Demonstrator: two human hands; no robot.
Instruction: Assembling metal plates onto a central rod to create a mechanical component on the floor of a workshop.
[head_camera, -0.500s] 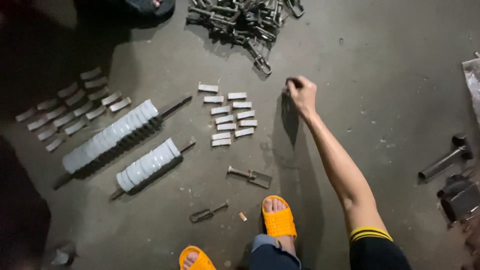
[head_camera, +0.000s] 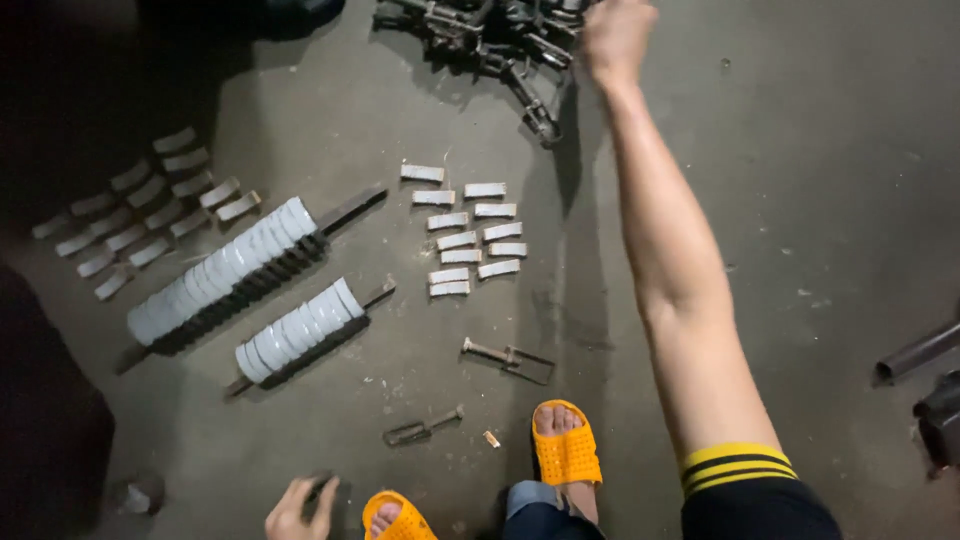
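Right hand (head_camera: 615, 35) stretched to top centre of frame, touching tangled pile of metal clamps (head_camera: 480, 40), grip impossible to tell; left hand (head_camera: 298, 508) at bottom edge, fingers loosely curled, holding nothing visible, near orange sandals (head_camera: 565, 445)

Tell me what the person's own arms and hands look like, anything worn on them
Both hands are bare, with no gloves, rings or watch visible. The right hand sits at the end of a long bare forearm, and the upper arm wears a short black sleeve edged with yellow stripes. Only the left hand shows at the bottom edge; its arm is out of frame.
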